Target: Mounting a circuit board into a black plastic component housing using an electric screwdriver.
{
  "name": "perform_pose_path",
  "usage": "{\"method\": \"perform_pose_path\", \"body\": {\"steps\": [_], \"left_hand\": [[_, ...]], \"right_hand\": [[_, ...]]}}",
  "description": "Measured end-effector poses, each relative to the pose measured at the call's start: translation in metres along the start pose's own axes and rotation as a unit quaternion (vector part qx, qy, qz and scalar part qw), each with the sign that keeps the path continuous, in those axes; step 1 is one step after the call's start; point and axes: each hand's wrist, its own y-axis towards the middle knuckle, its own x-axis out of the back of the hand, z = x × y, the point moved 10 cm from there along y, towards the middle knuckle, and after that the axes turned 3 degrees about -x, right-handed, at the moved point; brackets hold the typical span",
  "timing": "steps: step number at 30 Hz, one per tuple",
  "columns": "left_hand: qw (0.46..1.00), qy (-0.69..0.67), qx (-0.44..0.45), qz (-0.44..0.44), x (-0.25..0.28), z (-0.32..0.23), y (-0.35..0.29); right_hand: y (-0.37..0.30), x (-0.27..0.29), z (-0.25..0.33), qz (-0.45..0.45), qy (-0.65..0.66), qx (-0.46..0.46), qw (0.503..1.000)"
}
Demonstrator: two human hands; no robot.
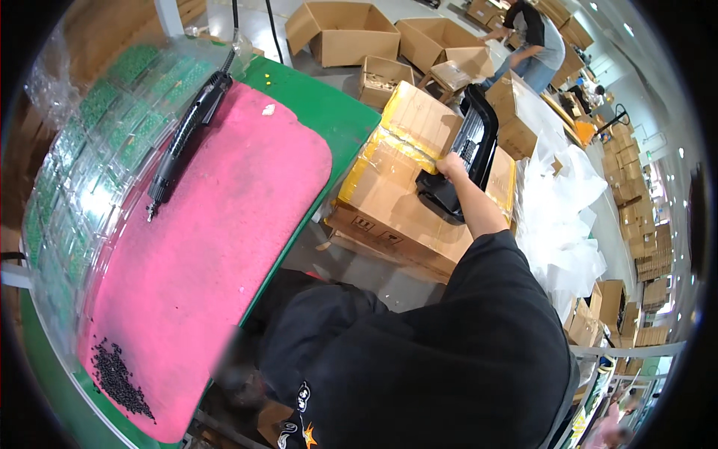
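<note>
My right arm reaches out over a large taped cardboard box (389,213), and my right hand (452,166) is closed on a long black plastic part (441,196). That part has raised ends and a shiny middle section, and it lies tilted over the top of the box. My fingers wrap its near side, so some of the grip is hidden. My left hand does not show. On the left, a black electric screwdriver (187,135) rests on a pink mat (224,172), its tip toward me. A pile of small black screws (120,382) lies at the mat's near end.
Clear plastic trays holding green pieces (97,150) line the far left of the green table (329,112). Open cardboard boxes (359,45) stand on the floor ahead. White plastic wrapping (561,217) heaps up right of the taped box. Another person (535,45) bends over boxes further off.
</note>
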Motion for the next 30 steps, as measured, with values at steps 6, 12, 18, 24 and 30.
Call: {"method": "perform_pose_path", "body": {"steps": [6,12,18,24,30], "left_hand": [[0.989,0.115,-0.086,0.045,-0.076,0.012,-0.018],[0.957,0.219,-0.055,0.184,-0.126,0.043,-0.022],[0.913,0.248,0.047,0.321,-0.233,0.136,-0.094],[0.862,0.442,-0.060,0.239,-0.228,0.106,-0.082],[0.882,0.416,-0.049,0.214,-0.183,0.088,-0.074]], "right_hand": [[-0.050,0.091,0.058,-0.114,0.406,0.303,0.855],[-0.213,0.162,0.095,-0.225,0.255,0.470,0.815],[-0.362,0.184,0.152,-0.178,0.071,0.741,0.643],[-0.485,0.114,0.201,-0.047,-0.175,0.868,0.463],[-0.565,0.094,0.279,0.170,-0.093,0.882,0.429]]}}
